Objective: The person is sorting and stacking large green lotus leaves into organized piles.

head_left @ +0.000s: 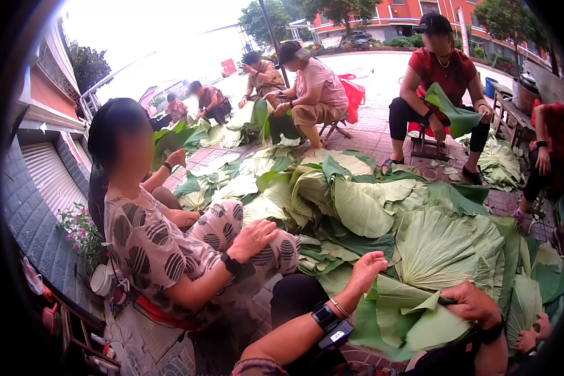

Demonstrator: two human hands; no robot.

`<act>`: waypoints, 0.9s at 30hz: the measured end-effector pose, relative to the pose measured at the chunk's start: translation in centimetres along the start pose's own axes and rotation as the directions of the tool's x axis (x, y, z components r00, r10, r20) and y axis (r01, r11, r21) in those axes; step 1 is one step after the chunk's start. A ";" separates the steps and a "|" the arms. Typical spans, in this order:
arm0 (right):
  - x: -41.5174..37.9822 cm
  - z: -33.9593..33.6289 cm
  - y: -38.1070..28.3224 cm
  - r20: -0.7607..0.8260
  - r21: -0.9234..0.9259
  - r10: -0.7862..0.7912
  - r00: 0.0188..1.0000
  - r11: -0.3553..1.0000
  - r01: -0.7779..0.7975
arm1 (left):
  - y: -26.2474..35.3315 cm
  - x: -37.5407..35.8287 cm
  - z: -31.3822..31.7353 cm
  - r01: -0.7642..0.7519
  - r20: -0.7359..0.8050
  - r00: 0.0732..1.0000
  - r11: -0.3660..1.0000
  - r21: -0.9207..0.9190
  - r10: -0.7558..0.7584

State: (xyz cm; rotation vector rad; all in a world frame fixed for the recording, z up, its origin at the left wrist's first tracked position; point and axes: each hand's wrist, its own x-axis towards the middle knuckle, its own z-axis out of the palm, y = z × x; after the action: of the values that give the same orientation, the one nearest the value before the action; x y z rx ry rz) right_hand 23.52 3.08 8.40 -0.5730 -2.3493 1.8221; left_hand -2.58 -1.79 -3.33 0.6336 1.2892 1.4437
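A large green lotus leaf (402, 313), folded and creased, hangs over my lap. My right hand (473, 304) is closed on its right edge. My left hand (366, 271) is raised just above the leaf's left side, fingers stretched out and holding nothing; part of the palm is turned away from view. A watch (325, 317) and a bracelet sit on my left wrist. Right in front of my hands lies a big heap of lotus leaves (445, 247), some pale side up, some dark green.
Close on my left, a person (150, 250) in patterned clothes sits on a low stool. Across the heap, a person in red (442, 81) holds a leaf (451, 113). Several others sit along more leaves behind. A co-worker's hands (532, 333) touch leaves at the lower right.
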 end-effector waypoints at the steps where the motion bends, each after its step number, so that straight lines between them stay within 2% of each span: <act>1: 0.6 0.3 0.6 -0.013 -0.387 -0.087 0.996 0.919 0.075 | -0.1 0.0 0.1 -0.001 0.002 1.000 1.000 0.000 0.001; 3: 0.7 0.5 1.0 0.010 -0.449 -0.061 0.998 0.892 0.059 | -0.2 -0.1 0.3 0.060 -0.052 0.997 0.998 -0.018 -0.060; 6: 0.1 -0.6 0.6 0.275 -0.145 -0.017 0.961 0.988 0.059 | 0.0 -0.3 0.3 0.043 -0.047 0.998 0.999 -0.020 -0.044; 7: -0.6 -0.6 0.5 0.256 0.021 -0.213 0.943 0.976 0.215 | 0.1 -0.4 0.4 0.036 -0.044 0.998 0.999 -0.013 -0.037; 8: -1.1 -0.7 1.3 0.186 0.208 -0.404 0.896 0.907 0.366 | 0.0 -0.4 0.3 0.034 -0.045 0.998 0.999 -0.014 -0.035; 9: -1.4 -0.9 2.3 0.082 0.375 -0.567 0.820 0.780 0.502 | -0.2 -0.2 0.3 0.044 -0.051 0.998 0.999 -0.027 -0.045; 11: -0.2 -1.3 3.9 0.116 0.632 -0.666 0.737 0.622 0.463 | -0.5 0.0 0.2 0.052 -0.057 0.997 0.998 -0.038 -0.055; 12: -0.4 -1.2 3.9 0.115 0.631 -0.667 0.736 0.621 0.465 | -0.6 0.1 0.2 0.054 -0.055 0.997 0.998 -0.040 -0.056; 13: -0.7 -0.8 3.1 0.084 0.576 -0.448 0.890 0.751 0.324 | -0.6 0.1 0.1 0.056 -0.052 0.997 0.998 -0.041 -0.058; 14: -0.9 -0.3 2.2 0.037 0.526 -0.198 0.980 0.837 0.149 | -0.5 0.1 0.1 0.056 -0.051 0.997 0.998 -0.042 -0.058; 15: -0.8 0.0 1.6 -0.025 0.485 0.065 0.998 0.873 -0.044 | -0.3 0.1 0.0 0.034 -0.028 0.999 0.999 -0.032 -0.035; 16: 0.4 -0.3 1.2 0.025 -0.180 0.013 1.000 0.984 -0.009 | -0.2 0.1 0.0 0.014 -0.005 1.000 1.000 -0.024 -0.014; 17: 0.6 0.2 0.8 0.055 -0.337 -0.028 0.998 0.941 0.045 | 0.0 -0.1 0.0 0.015 -0.007 1.000 1.000 -0.025 -0.015; 19: 0.7 0.4 1.3 0.157 -0.276 0.001 0.988 0.960 0.043 | 0.1 -0.5 0.3 0.030 -0.043 0.999 0.999 -0.045 -0.032; 20: 0.3 0.2 0.9 0.156 -0.277 0.002 0.988 0.960 0.042 | -0.4 -0.2 0.2 -0.017 -0.015 1.000 0.997 -0.080 0.016; 21: -0.3 -0.1 0.2 0.202 -0.084 -0.110 0.973 0.988 0.129 | -0.5 -0.1 0.1 -0.017 -0.014 1.000 0.997 -0.081 0.016; 22: -0.7 -0.3 -0.1 0.224 0.114 -0.224 0.948 0.972 0.203 | -0.5 0.0 0.2 0.007 -0.033 0.999 0.999 -0.054 -0.009; 23: -1.1 -1.1 2.2 0.172 0.387 -0.457 0.873 0.846 0.366 | -0.4 0.0 0.2 0.030 -0.052 0.998 0.999 -0.026 -0.032; 24: -0.6 -2.3 3.4 0.171 0.386 -0.456 0.874 0.847 0.366 | -0.2 -0.3 0.5 0.034 -0.081 0.996 0.998 -0.054 -0.038; 25: 0.3 -3.3 4.1 0.356 0.499 -0.635 0.686 0.749 0.436 | -0.3 -0.2 0.5 0.033 -0.079 0.996 0.998 -0.054 -0.037; 26: 1.3 -4.4 5.2 0.482 0.619 -0.767 0.424 0.641 0.454 | -0.5 -0.1 0.5 0.037 -0.087 0.995 0.998 -0.058 -0.042; 27: 2.6 -6.1 7.9 0.634 0.542 -0.641 0.433 0.768 0.342 | -0.5 0.1 0.5 0.039 -0.093 0.995 0.997 -0.060 -0.045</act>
State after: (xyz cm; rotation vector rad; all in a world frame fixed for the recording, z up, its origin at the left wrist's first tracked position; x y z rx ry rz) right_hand 24.80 11.19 2.19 1.1579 -2.0694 2.3137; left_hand -2.01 -1.63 -3.69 0.5023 1.3215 1.4858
